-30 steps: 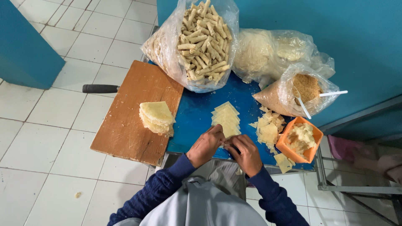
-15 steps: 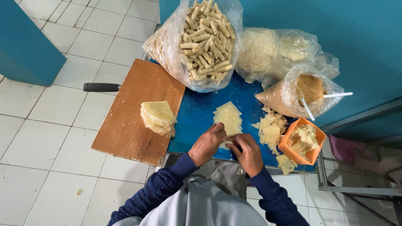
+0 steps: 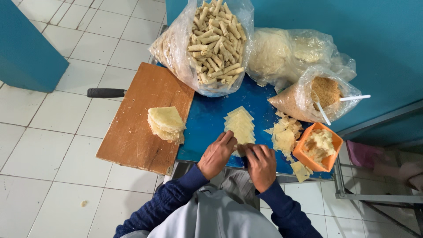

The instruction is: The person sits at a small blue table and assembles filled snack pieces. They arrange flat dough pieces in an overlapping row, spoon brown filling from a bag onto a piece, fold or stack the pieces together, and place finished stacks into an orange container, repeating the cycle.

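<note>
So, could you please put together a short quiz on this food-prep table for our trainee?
1. True or false: the stack of wrapper sheets lies on the wooden cutting board.
2. What colour is the small tub at the table's right edge? A) green B) orange C) white
3. Where are the left hand and right hand working?

Key: 1. True. 2. B. 3. At the near end of the row of pastry sheets on the blue table, fingertips together over a piece.

A small food-preparation spot. Bags of rolled pastries, stacked wrappers and a wooden board crowd a blue worktop. White floor tiles surround it.
</note>
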